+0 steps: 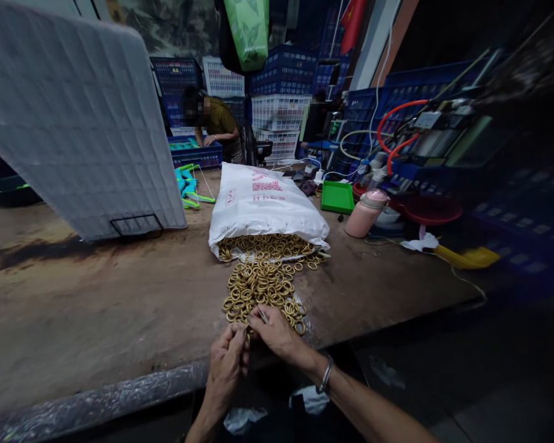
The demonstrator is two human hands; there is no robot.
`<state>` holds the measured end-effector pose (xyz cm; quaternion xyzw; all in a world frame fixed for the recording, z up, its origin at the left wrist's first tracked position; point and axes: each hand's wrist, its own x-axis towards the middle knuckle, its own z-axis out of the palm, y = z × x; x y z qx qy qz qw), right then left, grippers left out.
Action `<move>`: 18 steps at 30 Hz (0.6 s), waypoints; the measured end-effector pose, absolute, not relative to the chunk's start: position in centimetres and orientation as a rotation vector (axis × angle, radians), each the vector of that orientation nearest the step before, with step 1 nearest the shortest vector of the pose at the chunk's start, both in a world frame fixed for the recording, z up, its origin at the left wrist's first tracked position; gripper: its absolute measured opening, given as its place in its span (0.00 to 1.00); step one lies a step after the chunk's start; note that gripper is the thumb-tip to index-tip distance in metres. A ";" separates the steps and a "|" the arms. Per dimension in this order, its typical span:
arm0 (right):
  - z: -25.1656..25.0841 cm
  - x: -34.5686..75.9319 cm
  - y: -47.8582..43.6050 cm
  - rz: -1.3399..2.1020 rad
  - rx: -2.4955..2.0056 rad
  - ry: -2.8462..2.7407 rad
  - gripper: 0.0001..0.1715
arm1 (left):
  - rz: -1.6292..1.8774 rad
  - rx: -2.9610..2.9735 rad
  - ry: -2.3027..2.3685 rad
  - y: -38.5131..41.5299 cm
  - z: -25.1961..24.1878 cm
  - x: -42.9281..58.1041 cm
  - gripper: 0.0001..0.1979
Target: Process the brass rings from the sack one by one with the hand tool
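Many gold-coloured rings (258, 286) lie heaped on the table, spilling from the mouth of a white printed sack (258, 206). At the near edge of the heap my left hand (226, 360) is closed in a pinch, with a bit of a gold ring (248, 336) showing at the fingertips. Close beside it, fingertips nearly meeting, my right hand (277, 332) grips a slim, silvery metal tool (263, 315); its working end is hidden by the fingers. A metal bracelet (325, 374) circles the right wrist.
A tall whitish panel (83, 123) stands on the table (120, 307) at left. To the right are a green tray (337, 197), a pink bottle (366, 213) and a machine with red hoses (436, 132). A person (219, 120) bends over a blue crate behind.
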<state>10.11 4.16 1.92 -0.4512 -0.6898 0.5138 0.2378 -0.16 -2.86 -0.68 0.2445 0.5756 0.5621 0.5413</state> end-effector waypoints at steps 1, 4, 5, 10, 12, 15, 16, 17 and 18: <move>1.8 10.1 4.2 1.353 -1.228 -1.935 0.12 | 1.330 0.573 1.357 -2.9 -0.7 -0.2 0.16; 1.7 10.2 4.2 1.242 -1.197 -2.028 0.14 | 1.308 0.559 1.317 -2.9 -0.6 -0.2 0.16; 1.7 10.3 4.2 1.236 -1.190 -2.041 0.15 | 1.302 0.553 1.297 -2.9 -0.5 -0.2 0.15; 2.1 10.3 4.0 1.258 -1.206 -2.056 0.15 | 1.276 0.554 1.211 -2.9 0.3 0.0 0.15; 2.2 10.3 4.1 1.279 -1.198 -2.047 0.15 | 1.271 0.554 1.193 -2.9 0.4 0.0 0.15; 2.1 10.3 4.2 1.292 -1.197 -2.025 0.16 | 1.281 0.525 1.181 -2.9 0.5 0.1 0.15; 2.0 10.4 4.3 1.261 -1.212 -2.035 0.16 | 1.288 0.514 1.179 -3.0 0.4 0.1 0.14; 1.9 10.5 4.3 1.203 -1.232 -2.062 0.15 | 1.297 0.508 1.176 -3.0 0.3 0.1 0.14; 1.8 10.7 4.2 1.127 -1.246 -2.107 0.13 | 1.308 0.507 1.174 -3.0 0.2 0.1 0.14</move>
